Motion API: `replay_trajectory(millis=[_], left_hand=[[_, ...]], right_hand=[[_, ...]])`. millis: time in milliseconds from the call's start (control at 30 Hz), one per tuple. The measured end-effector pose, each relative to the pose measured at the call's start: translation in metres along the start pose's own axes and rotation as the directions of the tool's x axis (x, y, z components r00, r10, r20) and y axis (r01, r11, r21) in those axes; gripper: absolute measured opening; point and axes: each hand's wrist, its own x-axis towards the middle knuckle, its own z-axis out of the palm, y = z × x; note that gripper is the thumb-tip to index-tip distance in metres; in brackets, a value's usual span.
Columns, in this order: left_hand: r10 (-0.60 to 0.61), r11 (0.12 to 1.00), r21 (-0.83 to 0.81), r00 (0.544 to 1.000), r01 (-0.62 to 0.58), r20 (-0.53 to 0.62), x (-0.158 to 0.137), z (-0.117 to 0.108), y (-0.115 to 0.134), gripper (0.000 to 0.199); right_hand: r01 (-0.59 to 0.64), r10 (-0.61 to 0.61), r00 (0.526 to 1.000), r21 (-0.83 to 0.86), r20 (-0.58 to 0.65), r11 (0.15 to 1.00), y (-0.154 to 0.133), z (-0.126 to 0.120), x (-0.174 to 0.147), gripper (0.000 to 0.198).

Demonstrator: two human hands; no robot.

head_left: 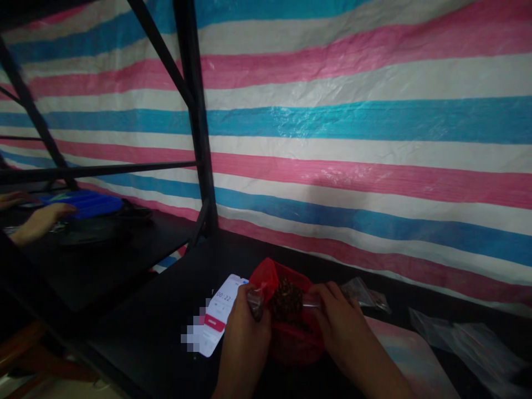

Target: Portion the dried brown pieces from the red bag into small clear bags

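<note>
A red plastic container (297, 348) sits on the black table in front of me, holding a heap of small brownish pieces (286, 299) too small to name. My left hand (248, 332) is closed at its left side, round a small clear plastic bag (255, 303) with dark contents. On the right, my right hand (334, 310) reaches over the container's rim. Its fingers pinch a clear strip (311, 301), whose kind I cannot make out, above the pieces.
A lit phone (220, 313) showing a timer lies left of the container. Small filled clear bags (363, 293) and flat clear bags (469, 341) lie to the right, near a pale sheet (409, 354). A black metal post (199, 122) stands behind. Another person's hand (44, 221) is far left.
</note>
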Motion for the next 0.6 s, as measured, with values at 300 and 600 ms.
replay_trajectory(millis=[300,600], left_hand=[[0.008,0.967,-0.252,0.99,-0.044,-0.141,0.001,0.002,0.008,0.037],[0.112,0.935,-0.272,0.919,-0.226,-0.378,-0.013,0.005,0.013,0.041]], right_hand=[[0.109,-0.022,0.958,0.294,-0.286,0.95,0.018,-0.007,0.011,0.031],[0.209,-0.018,0.81,0.26,-0.586,0.943,0.012,-0.029,0.003,0.035]])
